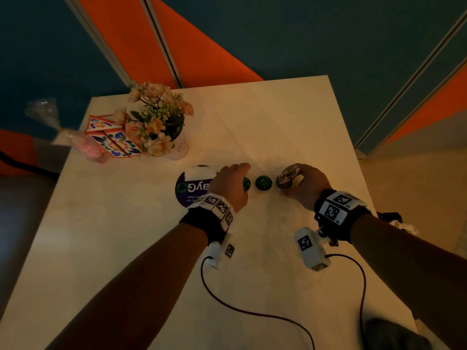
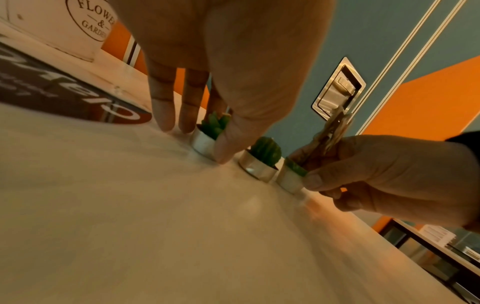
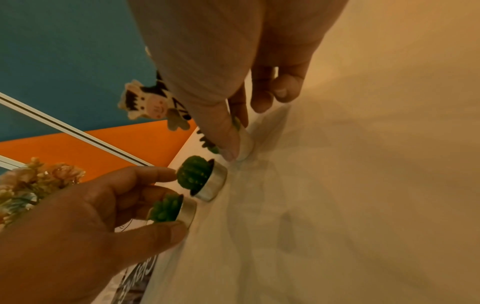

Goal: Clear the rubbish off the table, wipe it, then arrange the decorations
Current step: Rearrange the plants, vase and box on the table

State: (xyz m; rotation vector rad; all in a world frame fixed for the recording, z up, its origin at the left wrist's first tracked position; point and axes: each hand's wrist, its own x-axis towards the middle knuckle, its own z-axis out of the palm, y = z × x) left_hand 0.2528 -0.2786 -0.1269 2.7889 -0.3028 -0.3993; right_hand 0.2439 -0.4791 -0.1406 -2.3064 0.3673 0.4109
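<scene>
A pale square table [image 1: 252,248] fills the view from above, with teal and orange wall panels beyond its far edge. Near the middle, three small green cactus candles in silver cups sit in a short row. The left hand [image 1: 231,184] pinches the left candle [image 2: 207,135] between thumb and fingers, its cup resting on the tabletop. The middle candle [image 1: 263,182] stands free, just beside the other two, with no hand on it. The right hand [image 1: 307,184] grips the right candle [image 2: 291,176] with thumb and curled fingers, and the same hand also holds a small wooden clip with a cartoon cow [image 3: 153,103] raised above the candle. Just left of the left hand lies a round dark sticker [image 1: 189,189] with white lettering. In the far left corner stand a white pot of pink and yellow flowers [image 1: 158,120] and a box with bright floral patterns [image 1: 115,140], close to the left edge. A clear wrapped pink bundle [image 1: 80,145] lies at that edge. The near half of the tabletop and its far right part are bare surface, crossed only by the two wrist cables [image 1: 252,311].
</scene>
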